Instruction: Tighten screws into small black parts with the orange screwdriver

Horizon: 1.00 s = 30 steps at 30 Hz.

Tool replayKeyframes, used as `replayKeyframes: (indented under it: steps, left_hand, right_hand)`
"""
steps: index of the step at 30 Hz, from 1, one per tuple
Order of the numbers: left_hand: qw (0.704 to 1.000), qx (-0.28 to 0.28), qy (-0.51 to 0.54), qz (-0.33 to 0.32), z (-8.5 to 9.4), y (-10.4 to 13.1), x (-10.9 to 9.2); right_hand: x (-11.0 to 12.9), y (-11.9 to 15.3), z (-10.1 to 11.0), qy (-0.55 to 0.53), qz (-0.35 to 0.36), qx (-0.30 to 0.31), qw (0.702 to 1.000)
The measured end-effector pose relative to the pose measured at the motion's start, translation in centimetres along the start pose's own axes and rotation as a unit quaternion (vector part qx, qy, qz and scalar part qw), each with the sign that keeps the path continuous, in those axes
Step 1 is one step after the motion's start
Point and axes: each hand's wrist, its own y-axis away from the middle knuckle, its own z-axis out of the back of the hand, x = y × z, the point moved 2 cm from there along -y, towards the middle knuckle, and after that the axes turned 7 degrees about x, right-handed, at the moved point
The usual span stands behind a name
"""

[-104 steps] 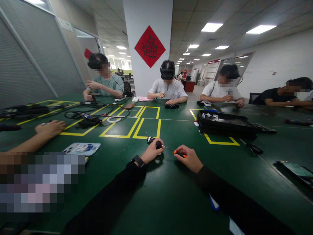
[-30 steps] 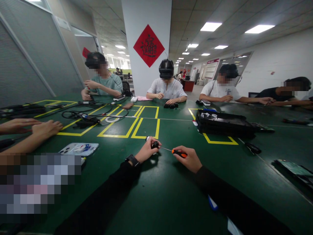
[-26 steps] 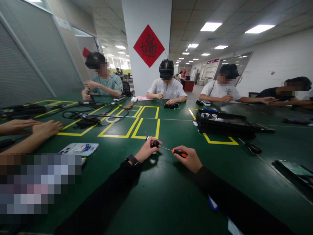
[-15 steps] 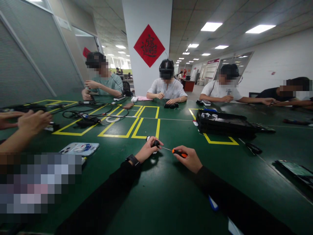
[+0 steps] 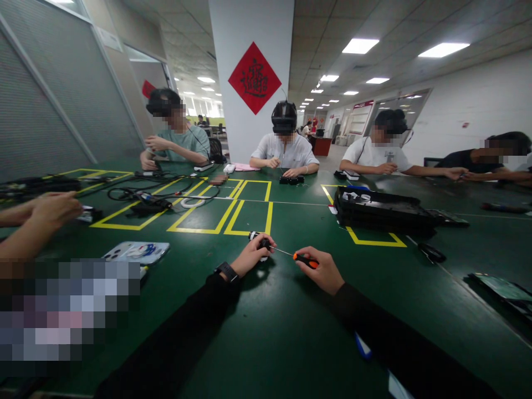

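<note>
My left hand point(image 5: 251, 252) is closed around a small black part with a white end point(image 5: 264, 244), just above the table. Its exact kind is too small to make out, and my fingers cover much of it. In my right hand point(image 5: 326, 270) is a screwdriver point(image 5: 305, 260) with an orange and black handle. The thin metal shaft runs leftward, and its tip meets the black part by my left fingertips. A dark watch band point(image 5: 226, 271) circles my left wrist.
The green table point(image 5: 266, 332) carries yellow tape outlines. Left of me lie a phone point(image 5: 137, 252) and black cables point(image 5: 145, 197); a co-worker's hands point(image 5: 54, 213) work there. Stacked black trays point(image 5: 382, 210) stand at right, near a black clip-like object point(image 5: 432, 252). Several people sit opposite.
My hands, the screwdriver and the black part hold almost the same pose. At left, the co-worker's hands have shifted slightly to the left and lower.
</note>
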Motion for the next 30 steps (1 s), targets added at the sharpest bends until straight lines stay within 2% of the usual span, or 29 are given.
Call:
replayKeyframes:
  steps: [9,19,30]
  left_hand:
    - [0.999,0.032,-0.012,-0.010,0.04,-0.11,0.14]
    - [1.000,0.018,0.006,-0.009,0.14,-0.09,0.35]
    - [0.999,0.027,-0.035,-0.018,0.09,-0.15,0.47]
  right_hand:
    - [0.03,-0.06,-0.19,0.002,0.002,0.009,1.000]
    - [-0.22,-0.01,-0.16,0.004,0.000,0.006,1.000]
    - [0.26,-0.35,-0.03,0.054,-0.020,0.048,0.997]
